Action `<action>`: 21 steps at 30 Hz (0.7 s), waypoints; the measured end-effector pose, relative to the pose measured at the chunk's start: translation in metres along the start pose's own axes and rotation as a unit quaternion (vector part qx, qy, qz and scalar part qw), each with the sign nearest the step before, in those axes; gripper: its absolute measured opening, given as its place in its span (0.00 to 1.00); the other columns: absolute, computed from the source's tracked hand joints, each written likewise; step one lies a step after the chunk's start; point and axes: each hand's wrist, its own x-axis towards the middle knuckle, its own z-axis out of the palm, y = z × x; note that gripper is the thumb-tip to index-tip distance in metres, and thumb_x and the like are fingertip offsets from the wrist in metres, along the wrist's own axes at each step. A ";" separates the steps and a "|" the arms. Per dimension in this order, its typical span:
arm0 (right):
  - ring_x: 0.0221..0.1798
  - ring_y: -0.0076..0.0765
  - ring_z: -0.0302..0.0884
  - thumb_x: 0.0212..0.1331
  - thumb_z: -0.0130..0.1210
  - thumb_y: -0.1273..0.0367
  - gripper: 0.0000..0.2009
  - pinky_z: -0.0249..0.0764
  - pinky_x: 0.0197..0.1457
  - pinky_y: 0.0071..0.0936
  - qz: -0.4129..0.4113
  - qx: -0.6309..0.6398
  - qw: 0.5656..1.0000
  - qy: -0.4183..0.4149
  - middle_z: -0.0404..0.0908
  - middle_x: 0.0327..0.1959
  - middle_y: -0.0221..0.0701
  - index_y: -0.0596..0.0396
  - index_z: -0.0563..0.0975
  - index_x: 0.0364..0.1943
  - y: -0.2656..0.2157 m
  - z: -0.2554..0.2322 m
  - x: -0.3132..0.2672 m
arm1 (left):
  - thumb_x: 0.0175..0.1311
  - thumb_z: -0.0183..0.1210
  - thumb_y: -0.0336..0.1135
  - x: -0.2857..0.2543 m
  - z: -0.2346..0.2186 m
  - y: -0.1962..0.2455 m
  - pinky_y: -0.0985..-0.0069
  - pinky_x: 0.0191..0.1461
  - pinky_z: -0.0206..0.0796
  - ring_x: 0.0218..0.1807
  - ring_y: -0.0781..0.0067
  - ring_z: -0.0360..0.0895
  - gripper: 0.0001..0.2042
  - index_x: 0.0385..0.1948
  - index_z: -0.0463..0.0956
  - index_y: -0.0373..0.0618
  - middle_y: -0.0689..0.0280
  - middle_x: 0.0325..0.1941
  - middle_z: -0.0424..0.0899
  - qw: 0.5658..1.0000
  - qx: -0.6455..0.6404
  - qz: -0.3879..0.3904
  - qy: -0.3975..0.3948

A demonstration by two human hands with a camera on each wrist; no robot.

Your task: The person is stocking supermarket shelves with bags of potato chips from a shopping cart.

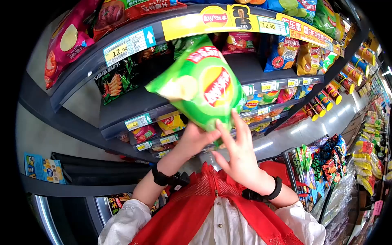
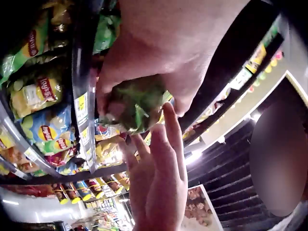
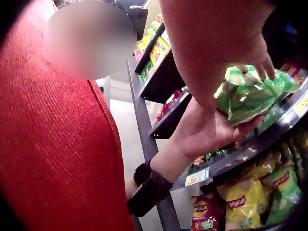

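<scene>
The left hand (image 1: 195,142) grips the green bag (image 1: 200,85); the right hand (image 1: 241,158), fingers nearly straight, touches it, likely steadying it.

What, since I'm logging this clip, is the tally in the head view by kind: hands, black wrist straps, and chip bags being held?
Hands: 2, left hand and right hand
Black wrist straps: 2, left strap and right strap
Held chip bags: 1, a green chip bag
Total: 5

Green bag (image 1: 200,96): glossy plastic. Red vest (image 1: 175,216): meshed cloth.
</scene>
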 end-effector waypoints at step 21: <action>0.52 0.27 0.66 0.50 0.58 0.71 0.30 0.64 0.54 0.24 0.241 0.493 0.836 -0.012 0.68 0.50 0.37 0.63 0.56 0.56 0.053 0.019 0.008 | 0.60 0.51 0.40 -0.031 -0.034 0.004 0.76 0.59 0.55 0.57 0.73 0.62 0.27 0.58 0.52 0.40 0.62 0.56 0.64 0.980 -0.080 -0.181 0.017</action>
